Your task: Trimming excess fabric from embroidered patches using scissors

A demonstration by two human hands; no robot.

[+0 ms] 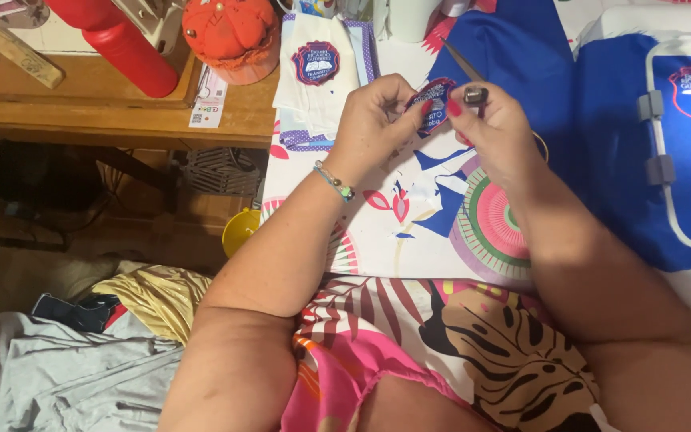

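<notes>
We see a stitched cloth badge (pixel 433 102), matt with raised thread, and small scissors (pixel 473 94) of dull grey metal. The tablecloth (pixel 409 232) looks smooth and printed, the side table (pixel 81 104) is worn matt wood, the bottle (pixel 125 48) glossy red plastic.

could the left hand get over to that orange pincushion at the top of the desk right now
Probably not at once. The left hand is pinching the embroidered patch together with the right hand. The path to the orange pincushion looks open, but the fingers would have to release the patch first.
</notes>
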